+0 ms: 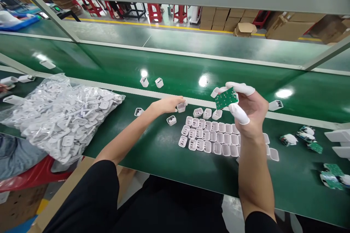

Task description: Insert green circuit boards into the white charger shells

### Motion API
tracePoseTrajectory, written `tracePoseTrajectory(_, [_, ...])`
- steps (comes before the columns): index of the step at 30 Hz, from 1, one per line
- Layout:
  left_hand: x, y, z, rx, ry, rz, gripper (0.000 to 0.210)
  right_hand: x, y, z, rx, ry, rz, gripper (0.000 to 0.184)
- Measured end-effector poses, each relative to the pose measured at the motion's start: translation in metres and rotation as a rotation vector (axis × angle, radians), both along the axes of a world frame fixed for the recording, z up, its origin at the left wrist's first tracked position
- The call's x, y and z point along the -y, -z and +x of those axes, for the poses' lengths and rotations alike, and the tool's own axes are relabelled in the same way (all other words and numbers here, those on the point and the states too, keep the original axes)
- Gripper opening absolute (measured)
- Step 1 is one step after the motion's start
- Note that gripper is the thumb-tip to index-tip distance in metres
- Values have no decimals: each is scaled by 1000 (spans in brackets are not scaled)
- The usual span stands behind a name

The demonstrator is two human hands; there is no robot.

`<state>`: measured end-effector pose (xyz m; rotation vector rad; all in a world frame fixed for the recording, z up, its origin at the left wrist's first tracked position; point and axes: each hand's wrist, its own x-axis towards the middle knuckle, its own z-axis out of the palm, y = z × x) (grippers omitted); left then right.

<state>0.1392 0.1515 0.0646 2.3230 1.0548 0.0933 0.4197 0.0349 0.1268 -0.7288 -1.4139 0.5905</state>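
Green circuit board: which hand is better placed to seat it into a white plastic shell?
Probably the right hand: it already pinches the green circuit board above the rows of white plastic shells. The left hand is busy on a loose white shell.

The right hand (pixel 250 105), with white cots on thumb and fingers, holds a green board (pixel 226 98) up above rows of white shells (pixel 218 140) laid open-side up on the green bench (pixel 153 149). The left hand (pixel 168 103) reaches out flat and touches a loose shell (pixel 181 107) just behind the rows. A clear bag (pixel 60 116) of white caps lies at the left, and more boards (pixel 314 146) at the right.
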Motion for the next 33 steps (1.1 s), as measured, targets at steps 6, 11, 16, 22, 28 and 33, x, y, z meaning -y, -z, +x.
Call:
tracePoseTrajectory(6, [17,-18,6,306,44,55,22,5,-3,-4,28,20,22,42])
tracePoseTrajectory(11, [55,-34,25,829,42,255,36,13,-9,-8,38,16,33,43])
tracePoseTrajectory(16, [74,-36,46,1086,13,441,42,27,-12,-17,80,59,34,47])
tracePoseTrajectory(22, [89,-31,60,1226,-247,334,36,35,-7,-38,68,105,126,56])
tracePoseTrajectory(28, [103,-44,53,1068,-282,471,28,32,7,-47,141,41,209,77])
tracePoseTrajectory(33, [105,-53,50,1024,-208,563,25,32,9,-47,232,5,235,87])
